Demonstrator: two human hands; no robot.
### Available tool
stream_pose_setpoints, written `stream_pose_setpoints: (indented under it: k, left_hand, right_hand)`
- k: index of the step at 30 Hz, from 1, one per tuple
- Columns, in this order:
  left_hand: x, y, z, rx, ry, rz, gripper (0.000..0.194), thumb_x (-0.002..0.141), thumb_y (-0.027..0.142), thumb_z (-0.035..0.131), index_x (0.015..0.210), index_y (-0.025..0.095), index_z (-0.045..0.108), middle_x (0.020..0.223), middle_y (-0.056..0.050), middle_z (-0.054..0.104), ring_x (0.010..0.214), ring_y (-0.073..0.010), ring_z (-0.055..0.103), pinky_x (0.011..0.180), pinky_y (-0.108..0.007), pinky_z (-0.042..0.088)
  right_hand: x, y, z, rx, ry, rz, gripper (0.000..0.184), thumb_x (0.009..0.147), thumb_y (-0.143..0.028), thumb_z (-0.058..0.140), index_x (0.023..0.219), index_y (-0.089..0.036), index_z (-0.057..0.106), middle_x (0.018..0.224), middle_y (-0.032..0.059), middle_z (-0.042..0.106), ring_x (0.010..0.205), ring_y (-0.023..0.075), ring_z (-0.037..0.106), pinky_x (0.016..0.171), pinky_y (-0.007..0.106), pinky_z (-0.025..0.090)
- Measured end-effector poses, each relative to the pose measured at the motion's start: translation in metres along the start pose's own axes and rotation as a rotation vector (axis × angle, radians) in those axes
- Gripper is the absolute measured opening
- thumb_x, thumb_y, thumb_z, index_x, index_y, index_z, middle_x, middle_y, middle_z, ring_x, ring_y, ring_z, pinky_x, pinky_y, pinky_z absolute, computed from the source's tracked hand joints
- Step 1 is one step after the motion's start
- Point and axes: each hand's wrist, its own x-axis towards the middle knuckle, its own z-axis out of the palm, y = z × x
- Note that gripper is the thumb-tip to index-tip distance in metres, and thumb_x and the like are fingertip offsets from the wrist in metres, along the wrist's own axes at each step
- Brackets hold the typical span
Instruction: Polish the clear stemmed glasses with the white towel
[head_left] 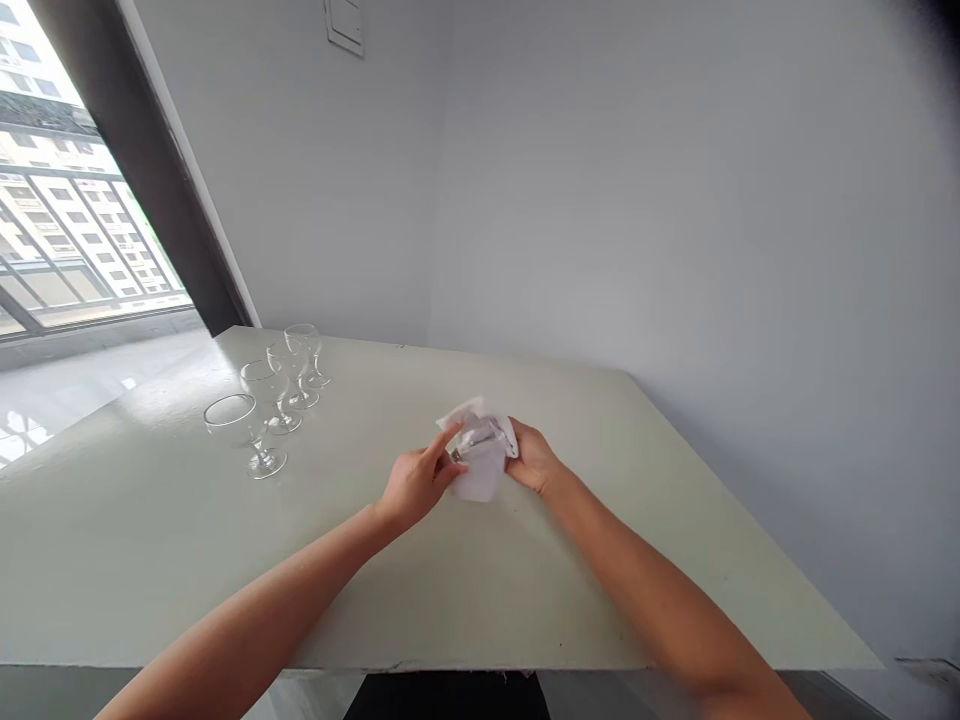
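A pale table (pixel 150 560) is seen across the lower frame, set into a corner of plain grey walls (pixel 675 200); a window (pixel 67 220) with a dark frame is found at the upper left, through which daylight is admitted; a white wall plate (pixel 345 25) is mounted at top centre.

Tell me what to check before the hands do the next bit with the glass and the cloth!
1. Left hand on the glass: ok, fingers touch it.
2. Right hand has the white cloth: ok, cloth wraps the glass.
3. Grip firm on the glass: cannot tell, cloth hides it.
4. Four other glasses standing upright: ok.
5. Those glasses apart from the hands: ok, off to the left.
6. Table under the hands: ok, well back from the near edge.
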Motion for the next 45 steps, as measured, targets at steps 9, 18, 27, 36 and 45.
stream_pose_setpoints:
  k: [9, 18, 27, 36, 45]
  left_hand:
    - [0.003, -0.012, 0.014, -0.095, 0.291, -0.172, 0.052, 0.083, 0.026, 0.039, 0.134, 0.029, 0.031, 0.115, -0.008, 0.042, 0.094, -0.0172, 0.051, 0.079, -0.033, 0.044]
    - [0.009, -0.007, 0.006, -0.662, 0.202, -0.317, 0.041, 0.086, 0.043, 0.037, 0.118, 0.024, 0.053, 0.127, -0.006, 0.048, 0.122, -0.0243, 0.039, 0.101, -0.039, 0.03]
    - [0.017, -0.016, -0.012, -1.077, 0.065, -0.341, 0.053, 0.067, 0.037, 0.068, 0.114, 0.018, 0.051, 0.114, -0.012, 0.057, 0.11, -0.0262, 0.05, 0.089, -0.036, 0.04]
    - [0.024, -0.023, -0.013, -1.206, 0.308, -0.533, 0.055, 0.065, 0.032, 0.072, 0.109, 0.019, 0.043, 0.11, -0.011, 0.058, 0.087, -0.0206, 0.063, 0.079, -0.038, 0.049]
    - [0.02, -0.026, -0.014, -1.383, -0.068, -0.677, 0.035, 0.073, 0.046, 0.06, 0.087, 0.014, 0.059, 0.088, -0.007, 0.063, 0.072, -0.0173, 0.063, 0.059, -0.028, 0.051]
  right_hand:
    - [-0.006, 0.054, 0.069, 0.333, 0.01, -0.253, 0.032, 0.083, -0.048, 0.046, 0.104, -0.025, 0.055, 0.097, 0.0015, 0.06, 0.084, 0.0149, 0.054, 0.065, 0.026, 0.043]
    - [0.002, 0.054, 0.056, 0.29, -0.176, -0.049, 0.033, 0.07, -0.048, 0.064, 0.079, -0.018, 0.056, 0.065, -0.0008, 0.055, 0.06, 0.012, 0.05, 0.054, 0.023, 0.04]
    - [-0.004, 0.045, 0.03, 0.199, -0.469, 0.147, 0.035, 0.069, -0.045, 0.066, 0.086, -0.016, 0.058, 0.07, 0.0024, 0.058, 0.06, 0.0161, 0.058, 0.055, 0.032, 0.049]
    - [0.0, 0.031, 0.01, -0.477, 0.198, -0.257, 0.03, 0.077, -0.043, 0.053, 0.088, -0.016, 0.06, 0.073, 0.0023, 0.058, 0.068, 0.0172, 0.055, 0.063, 0.031, 0.048]
    - [-0.019, 0.039, 0.032, -0.737, -0.196, -0.538, 0.024, 0.078, -0.038, 0.057, 0.101, -0.031, 0.061, 0.092, 0.0033, 0.055, 0.073, 0.0167, 0.05, 0.067, 0.031, 0.042]
